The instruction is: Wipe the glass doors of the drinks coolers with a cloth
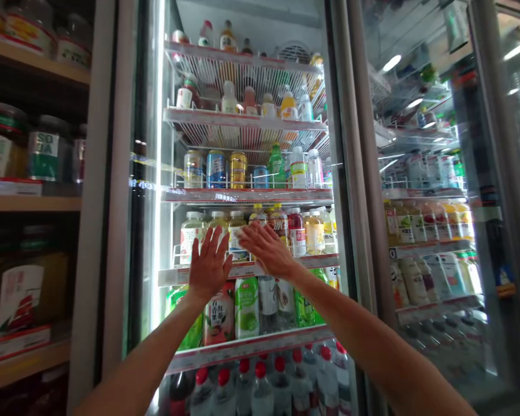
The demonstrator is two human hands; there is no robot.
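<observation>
Both arms reach forward in front of a lit drinks fridge. My left hand (208, 264) is raised with its fingers spread and nothing in it. Just right of it, my right hand (265, 245) is stretched flat, fingers pointing up and left, also holding nothing. Behind the hands stands a row of bottles, among them a pale tea bottle (189, 234) and a dark red bottle (296, 234). Below them, a pink-labelled carton-shaped bottle (219, 315) and a green bottle (247, 306) stand on the lower shelf. Whether either hand touches glass I cannot tell.
Higher up, a fridge shelf (247, 196) carries cans and bottles. Red-capped bottles (260, 390) fill the bottom. To the left is a wooden shelf (30, 203) with jars. A grey door frame (359, 173) divides this fridge from another on the right.
</observation>
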